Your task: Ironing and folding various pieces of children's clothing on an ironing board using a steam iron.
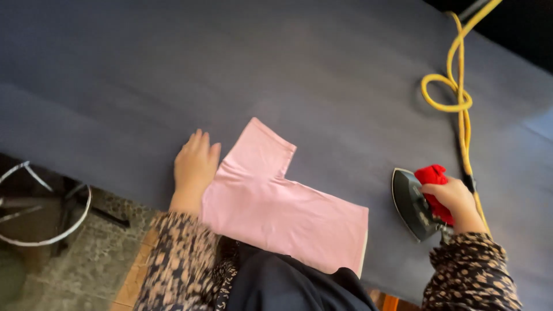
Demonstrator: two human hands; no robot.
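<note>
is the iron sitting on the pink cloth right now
No, the iron rests on the grey surface, apart from the pink cloth, gripped by the right hand.

Both arms wear long sleeves in a dark fabric scattered with a beige-and-tan floral or animal-type print, ending at the wrists; left hand (196, 163) at nine o'clock and right hand (455, 198) at four o'clock are bare, without visible rings. Dark plain clothing shows at six o'clock.
</note>
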